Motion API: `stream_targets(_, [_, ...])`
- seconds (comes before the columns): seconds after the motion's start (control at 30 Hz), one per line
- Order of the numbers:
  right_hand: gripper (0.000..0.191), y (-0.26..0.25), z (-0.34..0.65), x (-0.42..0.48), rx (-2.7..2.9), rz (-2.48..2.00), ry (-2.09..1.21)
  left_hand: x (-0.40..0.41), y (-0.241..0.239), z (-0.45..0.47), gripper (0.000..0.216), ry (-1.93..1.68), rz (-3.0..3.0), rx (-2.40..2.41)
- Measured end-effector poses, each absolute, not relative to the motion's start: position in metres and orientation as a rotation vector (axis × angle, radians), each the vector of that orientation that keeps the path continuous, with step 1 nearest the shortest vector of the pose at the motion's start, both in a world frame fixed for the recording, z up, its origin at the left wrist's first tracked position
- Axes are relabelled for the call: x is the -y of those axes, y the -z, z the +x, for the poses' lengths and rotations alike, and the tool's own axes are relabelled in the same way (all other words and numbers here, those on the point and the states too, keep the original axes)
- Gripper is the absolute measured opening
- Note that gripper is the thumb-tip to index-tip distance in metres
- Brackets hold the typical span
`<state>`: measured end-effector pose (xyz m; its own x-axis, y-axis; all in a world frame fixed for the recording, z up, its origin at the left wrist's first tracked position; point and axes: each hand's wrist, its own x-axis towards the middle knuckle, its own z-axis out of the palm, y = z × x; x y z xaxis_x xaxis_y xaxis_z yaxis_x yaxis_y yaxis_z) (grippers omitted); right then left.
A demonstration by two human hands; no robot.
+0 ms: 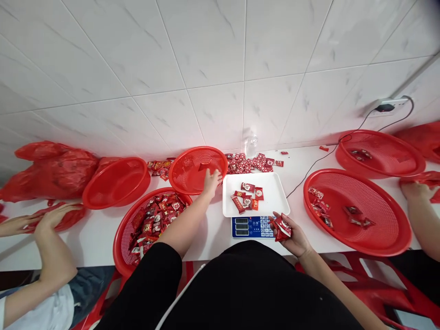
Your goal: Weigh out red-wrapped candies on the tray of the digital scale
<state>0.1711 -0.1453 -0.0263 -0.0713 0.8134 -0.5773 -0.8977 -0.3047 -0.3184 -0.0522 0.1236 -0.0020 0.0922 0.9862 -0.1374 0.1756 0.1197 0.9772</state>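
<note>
My left hand reaches forward and rests its fingers on the rim of a tilted empty red basket; whether it grips the rim is unclear. My right hand is closed around a few red candy packets just beside the keypad of a blue digital scale. The scale's white tray carries several red packets. Near my left arm a red basket is heaped with the same packets.
A large red basket with a few packets lies right, another behind it. Loose packets line the wall. A red basin and red bag sit left. Other people's hands work at both ends.
</note>
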Motion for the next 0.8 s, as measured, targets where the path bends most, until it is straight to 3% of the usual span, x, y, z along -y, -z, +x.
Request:
stream_targets(0.17, [0.02, 0.024, 0.173, 0.144, -0.151, -0.806, -1.703, -0.064, 0.03, -0.009, 0.08, -0.397, 2.209, -1.062])
stream_targets(0.3, [0.018, 0.021, 0.177, 0.148, -0.167, -0.822, -1.672, -0.049, 0.041, 0.015, 0.092, 0.005, 2.493, -1.047])
stream_targets(0.53, [0.018, 0.026, 0.179, 0.162, -0.189, -0.854, -1.618, -0.051, 0.045, 0.021, 0.052, -0.089, 2.684, -1.017])
stream_targets(0.8, [0.017, 0.029, 0.179, 0.165, -0.122, -0.892, -1.609, -0.062, 0.048, 0.021, 0.03, -0.227, 2.433, -1.245])
